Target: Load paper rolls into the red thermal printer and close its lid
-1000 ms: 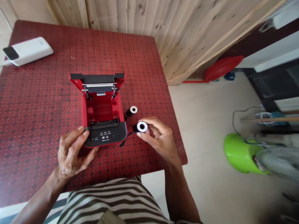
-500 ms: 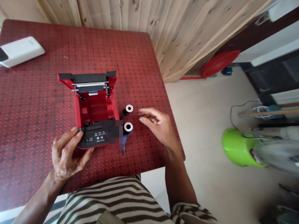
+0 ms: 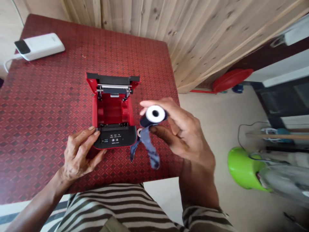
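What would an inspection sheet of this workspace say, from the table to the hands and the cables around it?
Surface: red patterned tablecloth on a table.
Job's things: open red-and-black receipt printer; small roll with a white core, trailing a dark strip; second roll, partly hidden beside the printer.
Clutter: white power bank at the far left corner.
Hands: left hand rests against the printer's front; right hand holds the small roll up.
Cables: white cable at the power bank; thin dark cable on the floor.
Surroundings: wooden plank wall, red basin, green tub.
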### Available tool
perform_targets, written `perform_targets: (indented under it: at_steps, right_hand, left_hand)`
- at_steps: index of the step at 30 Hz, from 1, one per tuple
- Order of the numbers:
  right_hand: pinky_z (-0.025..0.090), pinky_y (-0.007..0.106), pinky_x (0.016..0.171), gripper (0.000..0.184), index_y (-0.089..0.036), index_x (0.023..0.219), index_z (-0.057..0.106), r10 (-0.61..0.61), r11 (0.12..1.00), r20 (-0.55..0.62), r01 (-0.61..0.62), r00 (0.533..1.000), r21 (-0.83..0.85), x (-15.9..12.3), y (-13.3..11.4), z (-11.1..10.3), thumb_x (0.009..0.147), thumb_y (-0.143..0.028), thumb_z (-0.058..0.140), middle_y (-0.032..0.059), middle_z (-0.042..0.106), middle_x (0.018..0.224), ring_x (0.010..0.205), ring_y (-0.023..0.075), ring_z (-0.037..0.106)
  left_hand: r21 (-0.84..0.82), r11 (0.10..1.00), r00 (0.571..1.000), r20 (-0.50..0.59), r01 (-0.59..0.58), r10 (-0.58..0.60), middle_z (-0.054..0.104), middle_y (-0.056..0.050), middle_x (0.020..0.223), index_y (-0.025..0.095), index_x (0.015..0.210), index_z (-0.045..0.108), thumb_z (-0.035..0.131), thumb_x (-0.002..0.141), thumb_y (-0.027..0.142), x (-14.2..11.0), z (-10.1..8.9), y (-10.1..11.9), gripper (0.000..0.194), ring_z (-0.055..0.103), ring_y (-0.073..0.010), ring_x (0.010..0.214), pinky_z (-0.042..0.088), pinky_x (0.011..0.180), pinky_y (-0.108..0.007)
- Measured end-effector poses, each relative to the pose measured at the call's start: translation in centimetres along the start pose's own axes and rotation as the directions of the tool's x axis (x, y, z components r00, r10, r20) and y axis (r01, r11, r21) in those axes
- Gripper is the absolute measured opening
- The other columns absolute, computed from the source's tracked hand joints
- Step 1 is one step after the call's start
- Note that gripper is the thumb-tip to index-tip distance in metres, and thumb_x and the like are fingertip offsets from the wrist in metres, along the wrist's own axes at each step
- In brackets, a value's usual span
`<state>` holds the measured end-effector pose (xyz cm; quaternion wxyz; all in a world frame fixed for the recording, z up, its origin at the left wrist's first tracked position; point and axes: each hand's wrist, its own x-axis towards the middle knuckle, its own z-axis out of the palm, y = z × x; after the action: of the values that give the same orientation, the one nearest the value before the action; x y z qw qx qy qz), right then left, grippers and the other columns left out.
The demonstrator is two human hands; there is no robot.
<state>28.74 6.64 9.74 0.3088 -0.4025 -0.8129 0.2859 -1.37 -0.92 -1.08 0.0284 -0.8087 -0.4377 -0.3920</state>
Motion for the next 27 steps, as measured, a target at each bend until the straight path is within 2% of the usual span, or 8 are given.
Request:
perform_targets:
  at_steps: [3, 5, 9, 13, 18, 20, 24, 27]
  right_hand:
    - [0.055, 0.045, 0.102, 0.027, -0.019, 0.129, 0.067, -0.114, 0.949, 0.157, 0.154, 0.981, -0.274, 2.9, -2.8, 1.2, 0.102, -0.016, 0.064, 0.0088, 0.075, 0.117, 0.11, 0.0253, 0.067]
    - [0.056, 0.042, 0.098, 0.019, -0.014, 0.117, 0.07, -0.036, 0.882, 0.283, 0.163, 0.959, -0.442, 4.7, -3.6, 3.1, 0.104, -0.011, 0.056, 0.0114, 0.075, 0.11, 0.109, 0.0262, 0.066]
    - [0.056, 0.037, 0.086, 0.032, -0.009, 0.117, 0.07, 0.175, 0.773, 0.423, 0.142, 0.889, -0.618, 7.2, -3.9, 6.1, 0.105, -0.003, 0.041, 0.0162, 0.075, 0.106, 0.109, 0.0274, 0.068]
    - [0.055, 0.037, 0.083, 0.033, -0.011, 0.114, 0.074, 0.234, 0.778, 0.465, 0.123, 0.854, -0.616, 8.3, -3.2, 7.0, 0.103, -0.001, 0.044, 0.0166, 0.076, 0.104, 0.098, 0.0265, 0.072]
    - [0.056, 0.04, 0.084, 0.028, -0.016, 0.096, 0.076, 0.131, 0.813, 0.367, 0.112, 0.921, -0.571, 8.3, -1.4, 8.2, 0.098, 0.0, 0.053, 0.0121, 0.075, 0.093, 0.092, 0.0263, 0.072]
    - [0.056, 0.039, 0.084, 0.029, -0.017, 0.096, 0.076, 0.108, 0.813, 0.363, 0.128, 0.925, -0.569, 8.2, -1.2, 8.5, 0.098, 0.001, 0.052, 0.0116, 0.076, 0.093, 0.092, 0.0256, 0.072]
    - [0.057, 0.038, 0.084, 0.03, -0.01, 0.113, 0.073, 0.15, 0.803, 0.418, 0.136, 0.896, -0.58, 7.9, -1.8, 7.8, 0.101, 0.0, 0.047, 0.016, 0.077, 0.104, 0.1, 0.0263, 0.072]
    - [0.056, 0.039, 0.095, 0.026, -0.009, 0.117, 0.072, 0.06, 0.861, 0.429, 0.171, 0.901, -0.48, 7.0, -2.4, 6.2, 0.105, -0.005, 0.05, 0.0141, 0.077, 0.108, 0.104, 0.0241, 0.07]
  left_hand:
    - [-0.009, 1.0, 1.0, 0.006, 0.005, -0.005, 0.066, -0.017, 0.138, 0.018, 0.156, 0.049, 0.087, 0.082, 0.025, -0.1, 0.0, 0.1, 0.083, 0.067, -0.0296, 0.122, 0.058, 0.101, -0.04]
    - [-0.018, 1.0, 1.0, 0.005, 0.002, -0.002, 0.065, -0.017, 0.138, 0.018, 0.156, 0.048, 0.086, 0.082, 0.024, -0.2, 0.0, 0.2, 0.084, 0.068, -0.0295, 0.121, 0.057, 0.099, -0.04]
    - [-0.033, 0.999, 1.0, 0.019, 0.0, 0.0, 0.065, -0.02, 0.138, 0.015, 0.157, 0.046, 0.086, 0.083, 0.023, 0.0, -0.1, 0.3, 0.085, 0.067, -0.0307, 0.121, 0.058, 0.096, -0.041]
    - [-0.019, 1.0, 1.0, 0.027, 0.004, -0.003, 0.066, -0.018, 0.137, 0.017, 0.159, 0.043, 0.083, 0.086, 0.026, 0.2, -0.3, 0.4, 0.083, 0.068, -0.0287, 0.119, 0.058, 0.095, -0.039]
    - [-0.02, 1.0, 1.0, 0.028, -0.006, 0.007, 0.067, -0.018, 0.138, 0.018, 0.159, 0.043, 0.083, 0.085, 0.026, 0.2, -0.2, 0.3, 0.085, 0.069, -0.0287, 0.117, 0.059, 0.093, -0.039]
    - [-0.019, 1.0, 1.0, 0.025, -0.004, 0.005, 0.067, -0.018, 0.137, 0.018, 0.159, 0.043, 0.083, 0.085, 0.026, 0.2, -0.1, 0.2, 0.084, 0.069, -0.0287, 0.116, 0.059, 0.093, -0.039]
    - [-0.025, 1.0, 1.0, 0.02, -0.007, 0.007, 0.067, -0.017, 0.136, 0.019, 0.16, 0.042, 0.083, 0.085, 0.025, 0.2, -0.2, 0.2, 0.086, 0.069, -0.0282, 0.115, 0.059, 0.091, -0.038]
    - [-0.059, 0.998, 0.999, 0.032, -0.003, 0.005, 0.066, -0.017, 0.138, 0.021, 0.16, 0.041, 0.082, 0.086, 0.026, 0.2, -0.7, 0.4, 0.085, 0.069, -0.0272, 0.117, 0.058, 0.093, -0.038]
